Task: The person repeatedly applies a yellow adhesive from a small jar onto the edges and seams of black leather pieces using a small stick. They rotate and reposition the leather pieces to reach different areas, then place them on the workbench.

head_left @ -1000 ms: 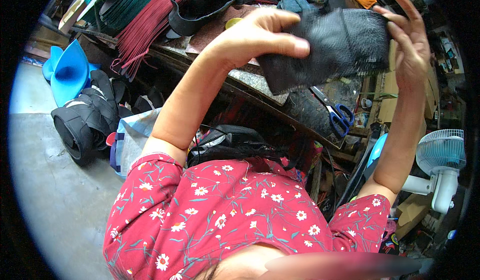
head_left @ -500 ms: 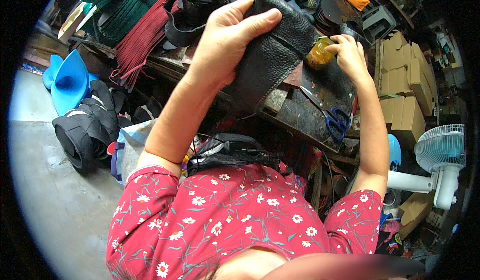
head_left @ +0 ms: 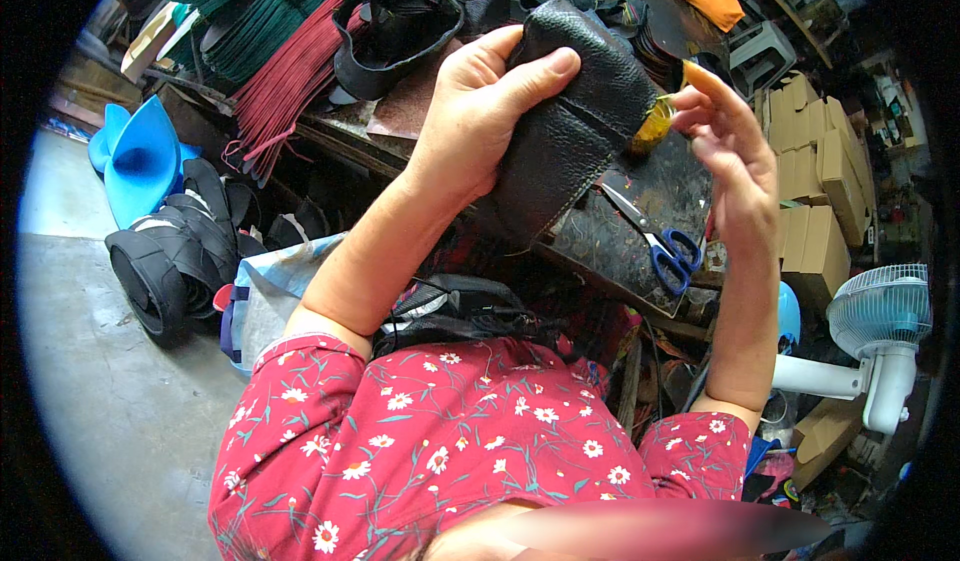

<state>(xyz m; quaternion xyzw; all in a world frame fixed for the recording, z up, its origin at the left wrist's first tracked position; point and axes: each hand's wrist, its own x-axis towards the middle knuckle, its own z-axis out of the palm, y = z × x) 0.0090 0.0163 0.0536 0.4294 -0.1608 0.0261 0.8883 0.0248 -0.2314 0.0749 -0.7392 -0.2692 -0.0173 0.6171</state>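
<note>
jar (head_left: 654, 131) — partly hidden behind black leather (head_left: 575, 111), green stack (head_left: 275, 21) — cropped above

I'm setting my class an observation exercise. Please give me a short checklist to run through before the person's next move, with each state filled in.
1. Left hand has hold of the black leather piece: ok, thumb on its facing side.
2. Stitching visible: ok, pale stitches run along the piece's lower right edge.
3. Right hand free of anything small: cannot tell, the fingertips are unclear against the background.
4. Yellow container fully in view: not ok, the leather piece partly covers it.
5. Scissors apart from both hands: ok, they lie on the dark bench.
</note>
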